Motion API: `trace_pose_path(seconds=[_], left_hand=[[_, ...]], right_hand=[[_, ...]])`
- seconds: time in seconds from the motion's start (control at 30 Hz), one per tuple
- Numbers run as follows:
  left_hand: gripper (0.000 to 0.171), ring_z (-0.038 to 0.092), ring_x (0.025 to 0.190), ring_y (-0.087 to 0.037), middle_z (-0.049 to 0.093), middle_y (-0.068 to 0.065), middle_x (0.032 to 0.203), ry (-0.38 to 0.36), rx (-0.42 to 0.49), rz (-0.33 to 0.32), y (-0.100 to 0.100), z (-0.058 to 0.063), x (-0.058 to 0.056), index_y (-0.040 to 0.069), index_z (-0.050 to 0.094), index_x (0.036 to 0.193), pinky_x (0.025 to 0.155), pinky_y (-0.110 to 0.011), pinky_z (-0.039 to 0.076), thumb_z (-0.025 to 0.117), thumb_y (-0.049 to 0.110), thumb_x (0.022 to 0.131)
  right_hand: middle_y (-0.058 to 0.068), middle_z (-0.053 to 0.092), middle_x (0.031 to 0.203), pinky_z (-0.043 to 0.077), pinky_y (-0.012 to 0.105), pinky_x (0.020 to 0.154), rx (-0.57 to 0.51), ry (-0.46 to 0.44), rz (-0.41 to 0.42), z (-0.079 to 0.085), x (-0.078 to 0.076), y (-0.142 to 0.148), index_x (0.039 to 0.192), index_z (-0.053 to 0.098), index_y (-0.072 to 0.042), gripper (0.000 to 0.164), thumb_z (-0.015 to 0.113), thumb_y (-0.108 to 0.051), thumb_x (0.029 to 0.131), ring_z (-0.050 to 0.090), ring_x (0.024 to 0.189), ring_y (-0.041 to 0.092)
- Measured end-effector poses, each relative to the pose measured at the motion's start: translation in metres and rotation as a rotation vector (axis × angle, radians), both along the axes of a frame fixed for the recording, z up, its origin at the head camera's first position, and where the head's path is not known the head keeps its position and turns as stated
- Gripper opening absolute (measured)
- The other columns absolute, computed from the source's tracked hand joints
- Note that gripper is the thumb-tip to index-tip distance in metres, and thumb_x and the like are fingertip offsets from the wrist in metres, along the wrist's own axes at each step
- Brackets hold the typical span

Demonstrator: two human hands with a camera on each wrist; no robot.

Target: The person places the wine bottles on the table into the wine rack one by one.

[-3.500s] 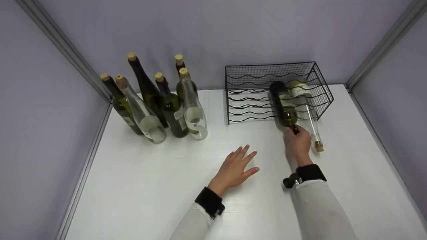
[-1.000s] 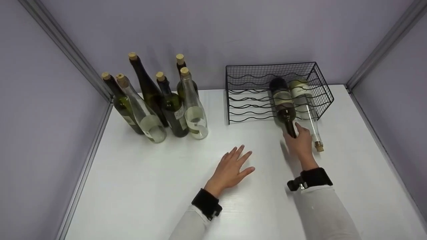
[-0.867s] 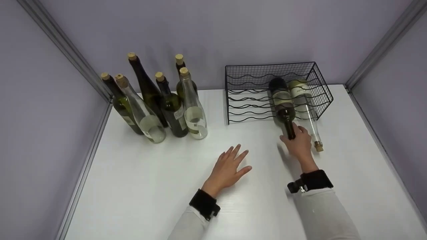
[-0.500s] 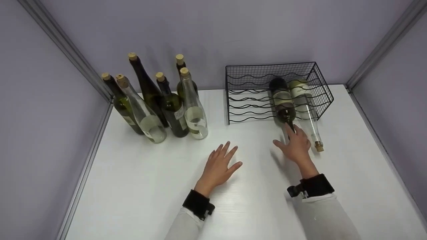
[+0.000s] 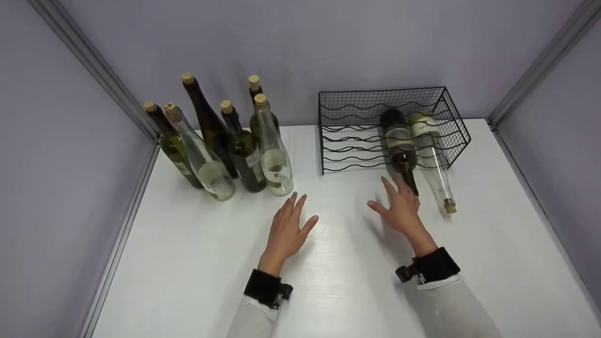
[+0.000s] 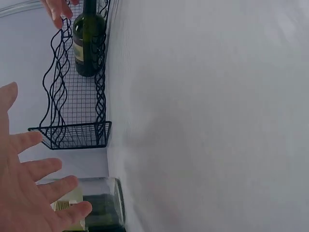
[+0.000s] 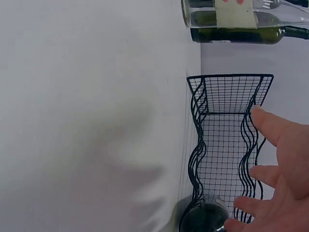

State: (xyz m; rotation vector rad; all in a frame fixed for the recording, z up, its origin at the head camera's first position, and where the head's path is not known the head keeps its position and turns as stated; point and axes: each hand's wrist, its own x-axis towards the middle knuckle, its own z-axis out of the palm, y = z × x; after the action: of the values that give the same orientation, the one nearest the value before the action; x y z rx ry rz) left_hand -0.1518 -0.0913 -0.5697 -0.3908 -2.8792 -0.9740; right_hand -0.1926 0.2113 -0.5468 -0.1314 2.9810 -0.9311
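My right hand has its fingers spread just left of the neck of a dark green wine bottle, holding nothing. That bottle lies in the black wire wine rack, neck toward me. To its right a clear glass bottle with a cork lies in the rack too. My left hand, fingers spread, is over the white table in front of the standing clear bottle and touches no bottle. In the left wrist view, the fingers of the left hand are apart with nothing between them.
Several corked bottles stand upright at the back left, among them a dark green one, a tall brown one and a clear one. Walls close off the back and both sides of the table.
The right hand has let go of the dark green bottle's neck and moved left. That bottle stays lying in the rack. My left hand has shifted left, toward the standing bottles.
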Motion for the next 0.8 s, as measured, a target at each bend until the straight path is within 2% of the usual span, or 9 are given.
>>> trace_pose_path(seconds=[0.13,0.27,0.4,0.63,0.8], left_hand=[[0.075,0.033,0.139,-0.038,0.026,-0.023,0.155,0.036,0.066,0.072,-0.008,-0.002,-0.003,0.009,0.032,0.153,0.109,-0.054,0.030,0.045,0.058,0.099],[0.075,0.041,0.132,-0.040,0.031,-0.025,0.152,0.084,0.122,0.148,-0.014,-0.002,-0.006,0.008,0.030,0.154,0.103,-0.056,0.037,0.052,0.053,0.098],[0.075,0.043,0.131,-0.038,0.035,-0.023,0.149,0.159,0.177,0.204,-0.020,0.001,-0.010,0.005,0.030,0.153,0.100,-0.055,0.039,0.056,0.048,0.098],[0.073,0.046,0.128,-0.036,0.041,-0.021,0.144,0.296,0.235,0.268,-0.030,0.015,-0.023,0.002,0.031,0.151,0.099,-0.051,0.042,0.062,0.040,0.097],[0.075,0.043,0.131,-0.036,0.039,-0.023,0.144,0.361,0.283,0.303,-0.034,0.027,-0.035,0.000,0.030,0.151,0.099,-0.049,0.042,0.066,0.035,0.095]], right_hand=[[0.026,0.022,0.156,0.012,0.071,0.106,-0.049,0.015,0.049,-0.003,0.002,-0.010,0.153,0.033,-0.006,0.079,0.069,-0.040,0.092,0.018,0.141,0.048],[0.024,0.019,0.158,0.018,0.066,0.108,-0.127,-0.019,0.100,-0.004,0.005,-0.021,0.154,0.032,-0.006,0.080,0.069,-0.040,0.092,0.016,0.143,0.045],[0.022,0.015,0.159,0.022,0.063,0.109,-0.183,-0.063,0.156,-0.004,0.005,-0.031,0.155,0.028,-0.009,0.083,0.069,-0.042,0.091,0.014,0.143,0.045],[0.022,0.021,0.158,0.027,0.059,0.109,-0.243,-0.069,0.267,0.001,0.006,-0.048,0.156,0.028,-0.010,0.082,0.069,-0.041,0.092,0.024,0.142,0.041],[0.018,0.023,0.158,0.025,0.056,0.111,-0.257,-0.111,0.328,0.004,0.009,-0.061,0.156,0.027,-0.013,0.082,0.066,-0.046,0.092,0.025,0.143,0.037]])
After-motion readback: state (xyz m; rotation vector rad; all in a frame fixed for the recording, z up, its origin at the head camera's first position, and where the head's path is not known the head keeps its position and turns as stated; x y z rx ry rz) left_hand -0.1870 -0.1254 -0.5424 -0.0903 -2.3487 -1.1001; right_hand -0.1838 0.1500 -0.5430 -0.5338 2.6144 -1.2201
